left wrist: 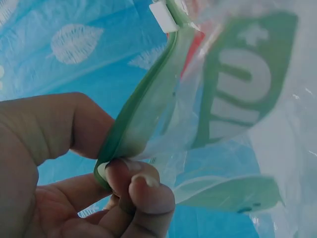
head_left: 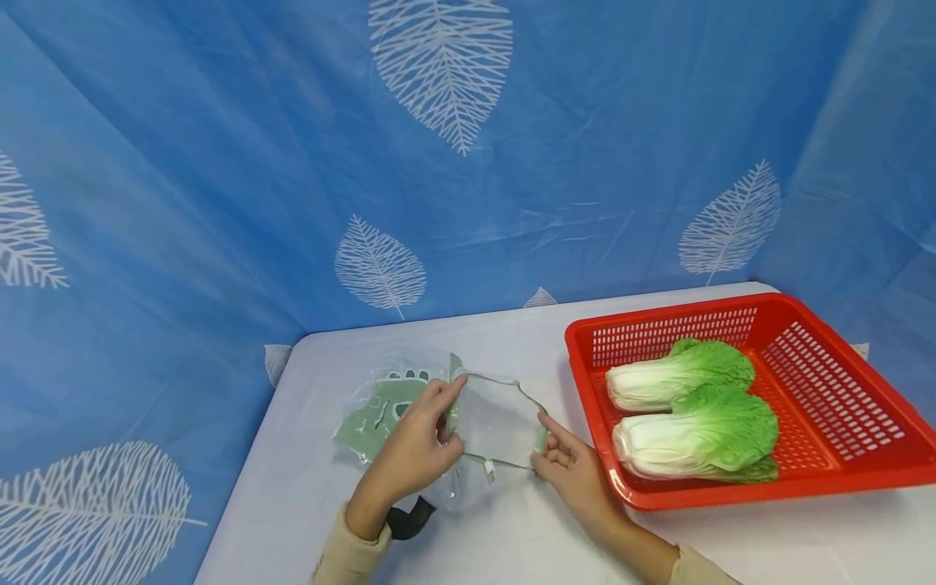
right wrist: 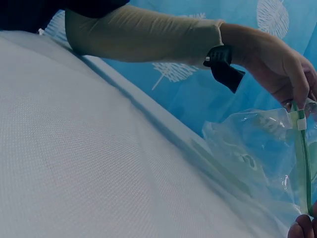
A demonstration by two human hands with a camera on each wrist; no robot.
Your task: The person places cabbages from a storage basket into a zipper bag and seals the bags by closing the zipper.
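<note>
A clear plastic slider zip bag (head_left: pixel 373 426) with green print is held up with its mouth spread wide. My left hand (head_left: pixel 413 447) pinches one end of the mouth between thumb and fingers. At the opposite end, my right hand (head_left: pixel 574 475) grips the green zip edge with thumb and fingertips. A small white slider (left wrist: pixel 163 17) sits on the green zip strip (left wrist: pixel 141 94), between the hands. The printed body of the bag stretches left behind my left hand in the head view. In the right wrist view, only a few fingertips of my right hand (right wrist: pixel 303 227) show.
A red plastic basket (head_left: pixel 804 490) stands to the right of my right hand. Inside lie two Chinese cabbages (head_left: pixel 680 378), side by side. A white cloth covers the table (head_left: pixel 292 520), and a blue leaf-patterned curtain (head_left: pixel 585 146) hangs behind it. A black strap (head_left: pixel 411 520) hangs at my left wrist.
</note>
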